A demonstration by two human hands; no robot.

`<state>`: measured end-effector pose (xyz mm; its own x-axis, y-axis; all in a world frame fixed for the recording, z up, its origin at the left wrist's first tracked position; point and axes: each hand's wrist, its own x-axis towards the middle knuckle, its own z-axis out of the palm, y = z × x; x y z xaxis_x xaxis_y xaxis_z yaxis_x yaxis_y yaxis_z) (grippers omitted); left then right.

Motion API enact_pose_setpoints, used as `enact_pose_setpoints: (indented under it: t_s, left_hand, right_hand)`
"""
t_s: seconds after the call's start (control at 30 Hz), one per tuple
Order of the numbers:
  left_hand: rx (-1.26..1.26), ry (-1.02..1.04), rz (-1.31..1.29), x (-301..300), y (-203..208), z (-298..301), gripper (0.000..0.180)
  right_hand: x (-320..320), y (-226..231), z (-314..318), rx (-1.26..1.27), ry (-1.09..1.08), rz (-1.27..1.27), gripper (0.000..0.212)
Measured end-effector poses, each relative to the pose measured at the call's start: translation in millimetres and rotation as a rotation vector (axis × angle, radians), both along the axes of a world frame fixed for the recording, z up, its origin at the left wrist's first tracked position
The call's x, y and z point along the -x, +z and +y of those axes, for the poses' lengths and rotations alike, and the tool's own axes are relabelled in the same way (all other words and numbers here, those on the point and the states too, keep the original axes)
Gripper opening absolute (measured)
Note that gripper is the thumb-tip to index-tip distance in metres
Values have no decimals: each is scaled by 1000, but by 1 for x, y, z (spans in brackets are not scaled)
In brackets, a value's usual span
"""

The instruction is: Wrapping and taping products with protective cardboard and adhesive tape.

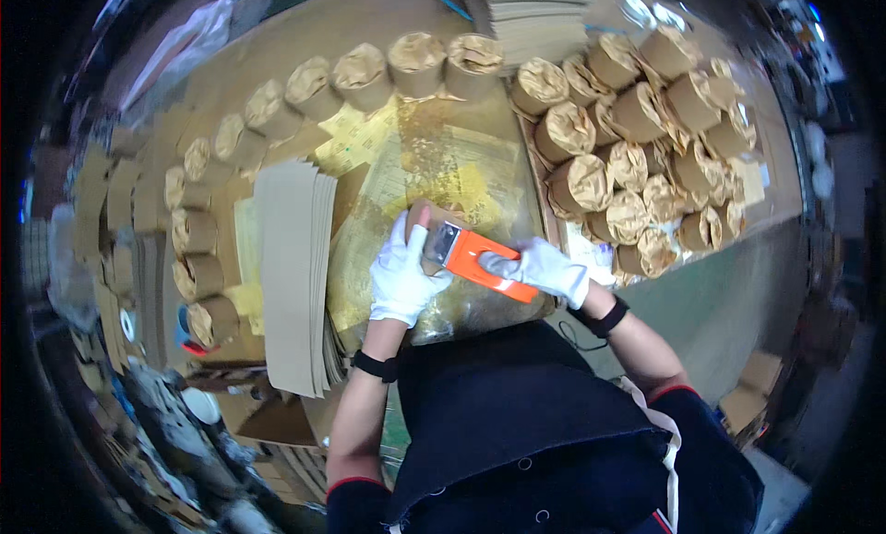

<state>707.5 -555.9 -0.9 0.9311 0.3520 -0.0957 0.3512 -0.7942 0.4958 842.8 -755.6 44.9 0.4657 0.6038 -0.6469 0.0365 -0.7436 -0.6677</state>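
My white-gloved left hand (403, 277) holds a brown cardboard piece (425, 211), curved like a cuff or ring, over the worktable. Wrapped around the handle of an orange hand tool (480, 268) is my right hand (551, 272), also gloved in white. The tool has a dark metal head, which sits against the cardboard beside my left fingers; it looks like a staple gun, but its exact kind is not clear. The cardboard's far side is partly hidden by the tool and my left hand.
Left of my hands lies a stack of long grey-brown cardboard strips (295, 276). Paper-topped cardboard tubs (360, 68) form an arc along the table's far and left sides. Many more tubs (577, 183) crowd a tray at the right. Stacked cardboard sheets (540, 17) stand at the back.
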Motion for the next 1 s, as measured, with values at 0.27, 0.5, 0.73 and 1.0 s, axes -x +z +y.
enact_pose_setpoints:
  t_s: [0.27, 0.5, 0.73, 1.0]
  left_hand:
    - [111, 96, 178, -36, 4, 4, 101]
    - [181, 262, -408, 90, -38, -40, 84]
    - [-301, 91, 76, 46, 55, -51, 96]
    - [276, 349, 20, 87, 49, 15, 79]
  right_hand:
    - [10, -12, -12, 278, 38, -222, 77]
    - [-3, -23, -4, 227, 47, -213, 79]
    - [-48, -41, 63, 97, -4, -879, 55]
    - [-48, -94, 70, -16, 99, -1197, 49]
